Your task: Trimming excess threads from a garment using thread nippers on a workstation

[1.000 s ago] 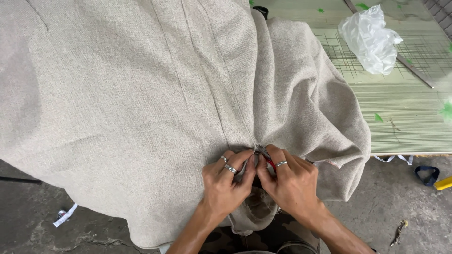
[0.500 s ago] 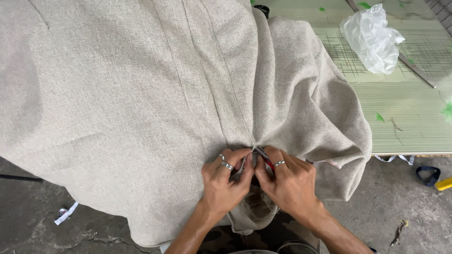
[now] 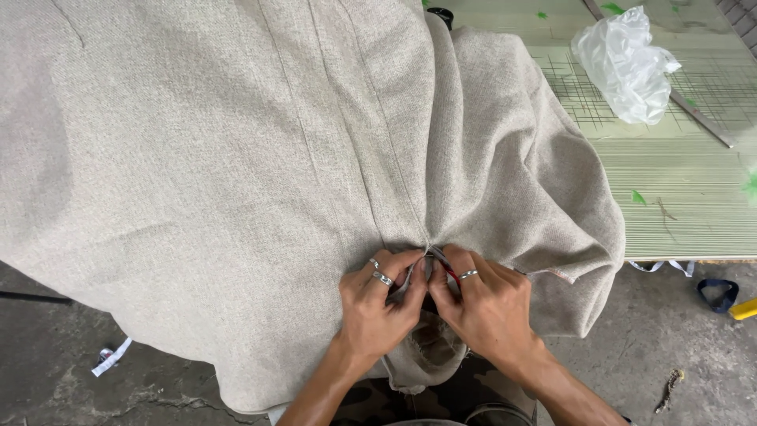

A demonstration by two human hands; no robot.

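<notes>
The cloth [image 3: 236, 158] was a coarse, matt woven fabric, beige and slightly nubby, with raised stitched seams and a frayed edge near the hands. The left hand [image 3: 374, 304] wore shiny metal rings; the right hand [image 3: 489, 304] wore one plain metal band. Between the fingers a small tool [image 3: 443, 267] showed a glossy red part and dull grey metal. The table [image 3: 694, 197] had a smooth, pale green, finely ribbed surface, scored with dark lines. The bag [image 3: 627, 63] was thin, crinkled, translucent plastic with a soft sheen. The floor [image 3: 678, 347] was rough, cracked grey concrete.
</notes>
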